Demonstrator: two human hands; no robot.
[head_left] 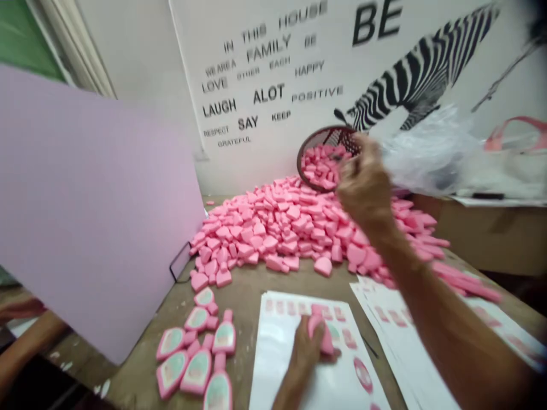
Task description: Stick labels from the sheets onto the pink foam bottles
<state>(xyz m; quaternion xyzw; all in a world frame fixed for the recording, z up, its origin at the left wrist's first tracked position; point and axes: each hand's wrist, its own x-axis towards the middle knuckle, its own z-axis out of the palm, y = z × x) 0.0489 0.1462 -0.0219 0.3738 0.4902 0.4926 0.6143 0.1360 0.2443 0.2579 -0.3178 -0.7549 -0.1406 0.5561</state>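
Note:
My left hand (304,348) is closed around a small pink bottle-shaped piece (320,333), above a white sheet of printed labels (273,364). My right hand (365,185) is raised at the far side of the table, before a tilted dark red basket (301,165) of pink pieces. Its fingers are bent together and blurred; what they hold, if anything, cannot be made out. Beneath it spreads a big heap of the same pink pieces (265,228). Left of the sheet lie several pink pieces with pale green labels on them (197,370).
A large pale purple board (94,216) stands at the left, with another person's arm (34,347) behind it. More label sheets (397,330) lie to the right. Clear plastic bags (431,151) sit by the wall, near a cardboard box (491,233).

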